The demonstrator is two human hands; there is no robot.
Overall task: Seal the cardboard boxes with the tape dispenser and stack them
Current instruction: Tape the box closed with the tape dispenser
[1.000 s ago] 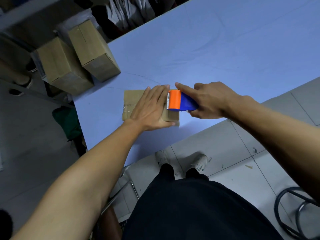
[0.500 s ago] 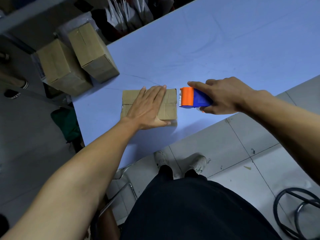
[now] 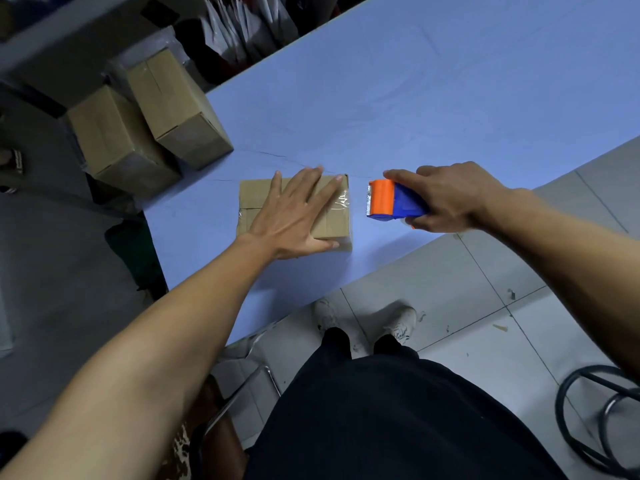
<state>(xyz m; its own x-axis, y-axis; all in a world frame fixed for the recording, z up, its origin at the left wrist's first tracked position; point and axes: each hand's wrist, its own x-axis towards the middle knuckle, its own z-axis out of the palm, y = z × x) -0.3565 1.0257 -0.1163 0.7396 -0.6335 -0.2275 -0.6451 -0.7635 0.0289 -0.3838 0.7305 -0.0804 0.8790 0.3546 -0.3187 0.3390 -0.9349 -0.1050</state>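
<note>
A small flat cardboard box (image 3: 337, 216) lies near the front left corner of the blue table (image 3: 450, 98), with clear tape across its top. My left hand (image 3: 294, 216) presses flat on the box, fingers straight and spread. My right hand (image 3: 450, 199) grips an orange and blue tape dispenser (image 3: 391, 200), held just right of the box with a small gap between them. The dispenser's orange head faces the box.
Two larger cardboard boxes (image 3: 173, 105) (image 3: 114, 140) stand off the table's left end, one leaning on the other. Packets fill the space behind the table's far edge. A metal chair frame (image 3: 595, 420) stands on the tiled floor at lower right, near my feet.
My right hand has drawn the tape dispenser off the box top and away to the right. My left hand has stayed pressed on the box.
</note>
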